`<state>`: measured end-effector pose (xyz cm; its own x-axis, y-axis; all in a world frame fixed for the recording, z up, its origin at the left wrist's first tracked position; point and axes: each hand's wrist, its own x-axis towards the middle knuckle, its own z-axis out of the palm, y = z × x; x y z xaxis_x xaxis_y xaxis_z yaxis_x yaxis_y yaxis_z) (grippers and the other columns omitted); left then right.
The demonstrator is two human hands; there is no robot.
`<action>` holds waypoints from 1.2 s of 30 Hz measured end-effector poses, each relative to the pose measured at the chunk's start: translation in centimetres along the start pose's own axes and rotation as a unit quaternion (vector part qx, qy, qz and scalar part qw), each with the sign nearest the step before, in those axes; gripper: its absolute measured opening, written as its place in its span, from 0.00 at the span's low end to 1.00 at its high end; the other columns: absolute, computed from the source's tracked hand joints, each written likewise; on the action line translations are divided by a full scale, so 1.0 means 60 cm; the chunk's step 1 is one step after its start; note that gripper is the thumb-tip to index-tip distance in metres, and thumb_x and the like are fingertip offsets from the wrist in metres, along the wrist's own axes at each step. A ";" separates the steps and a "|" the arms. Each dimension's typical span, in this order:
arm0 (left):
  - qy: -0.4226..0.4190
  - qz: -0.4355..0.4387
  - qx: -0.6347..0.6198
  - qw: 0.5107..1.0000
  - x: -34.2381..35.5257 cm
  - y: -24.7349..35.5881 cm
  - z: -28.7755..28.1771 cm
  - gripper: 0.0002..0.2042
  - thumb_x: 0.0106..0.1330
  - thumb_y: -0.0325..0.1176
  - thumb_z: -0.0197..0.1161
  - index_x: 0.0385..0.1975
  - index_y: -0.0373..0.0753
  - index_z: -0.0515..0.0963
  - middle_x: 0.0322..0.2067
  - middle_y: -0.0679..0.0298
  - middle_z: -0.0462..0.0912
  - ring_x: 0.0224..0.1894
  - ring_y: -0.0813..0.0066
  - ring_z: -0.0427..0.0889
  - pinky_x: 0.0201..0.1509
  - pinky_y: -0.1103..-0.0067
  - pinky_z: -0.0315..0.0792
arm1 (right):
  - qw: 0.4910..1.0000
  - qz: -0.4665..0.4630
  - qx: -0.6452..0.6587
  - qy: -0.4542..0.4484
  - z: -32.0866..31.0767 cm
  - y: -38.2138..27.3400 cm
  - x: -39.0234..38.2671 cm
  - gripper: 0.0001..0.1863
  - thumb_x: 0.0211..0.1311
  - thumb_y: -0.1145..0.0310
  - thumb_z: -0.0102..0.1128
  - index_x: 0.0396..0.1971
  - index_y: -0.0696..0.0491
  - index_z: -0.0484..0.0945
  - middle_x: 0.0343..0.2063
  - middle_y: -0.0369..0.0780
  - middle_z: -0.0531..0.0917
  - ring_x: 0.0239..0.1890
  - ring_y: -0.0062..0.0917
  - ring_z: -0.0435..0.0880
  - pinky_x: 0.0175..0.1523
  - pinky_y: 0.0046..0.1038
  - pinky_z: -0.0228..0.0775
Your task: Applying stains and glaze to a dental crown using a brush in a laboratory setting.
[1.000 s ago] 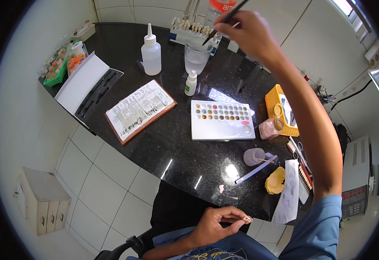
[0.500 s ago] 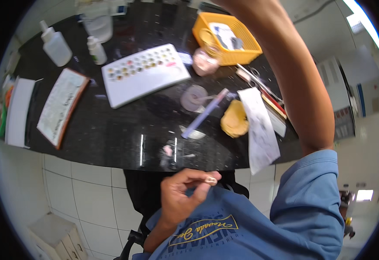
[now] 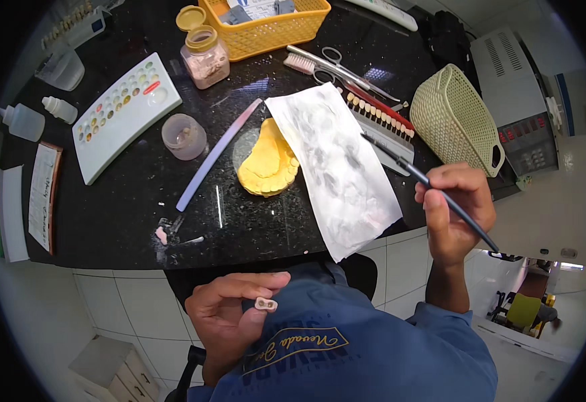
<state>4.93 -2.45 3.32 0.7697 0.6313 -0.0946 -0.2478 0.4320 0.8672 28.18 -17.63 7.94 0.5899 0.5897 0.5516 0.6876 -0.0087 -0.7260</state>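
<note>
Yellow basket (image 3: 269,39) and cabinet (image 3: 105,365)
Paper (image 3: 254,8) is held in the basket; a green chair (image 3: 525,310) is seen at lower right.

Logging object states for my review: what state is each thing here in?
Left hand, pinching the pale piece
Right hand, gripping the brush
Powder jar, lid flipped open
Small white bottle, capped
Nozzle bottle, upright
Clear cup, uncovered
Palette, lying flat
Paper strip, smudged

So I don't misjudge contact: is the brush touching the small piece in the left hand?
Apart. The head view shows the tip of the brush near the white sheet, a wide gap from the small piece in the left hand.
</note>
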 end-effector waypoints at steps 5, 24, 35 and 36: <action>-0.085 -0.028 0.015 0.996 0.017 0.003 0.035 0.09 0.51 0.17 0.67 0.33 0.27 0.80 0.45 0.38 0.79 0.52 0.53 0.81 0.58 0.68 0.74 | 0.996 -0.047 -0.052 -0.050 -0.007 0.020 -0.043 0.08 0.48 0.78 0.66 0.30 0.59 0.78 0.23 0.42 0.83 0.22 0.23 0.82 0.26 0.19 0.73; 0.011 -0.025 0.070 0.997 0.026 0.003 0.030 0.10 0.57 0.13 0.58 0.38 0.26 0.77 0.46 0.42 0.80 0.50 0.62 0.82 0.55 0.71 0.78 | 0.961 -0.045 0.262 -0.073 0.016 0.029 -0.070 0.13 0.49 0.78 0.68 0.34 0.60 0.74 0.27 0.45 0.78 0.24 0.27 0.80 0.27 0.22 0.76; -0.006 -0.053 0.057 0.997 0.030 0.008 -0.008 0.07 0.59 0.17 0.62 0.37 0.27 0.78 0.43 0.47 0.83 0.43 0.70 0.85 0.51 0.78 0.79 | 0.935 -0.040 0.309 -0.168 0.066 0.020 -0.050 0.12 0.45 0.77 0.66 0.33 0.59 0.76 0.25 0.44 0.79 0.23 0.28 0.81 0.27 0.23 0.77; -0.012 -0.055 0.060 0.997 0.032 0.009 -0.010 0.07 0.59 0.18 0.62 0.37 0.27 0.78 0.43 0.48 0.83 0.43 0.70 0.85 0.51 0.78 0.79 | 0.933 -0.038 0.316 -0.169 0.068 0.021 -0.052 0.12 0.45 0.77 0.66 0.32 0.59 0.76 0.24 0.44 0.79 0.23 0.28 0.81 0.27 0.22 0.77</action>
<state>5.89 -0.62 3.29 0.8029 0.5679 -0.1813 -0.0903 0.4164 0.9047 25.50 -16.16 3.64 0.3089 0.7916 0.5272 0.2714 0.4579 -0.8466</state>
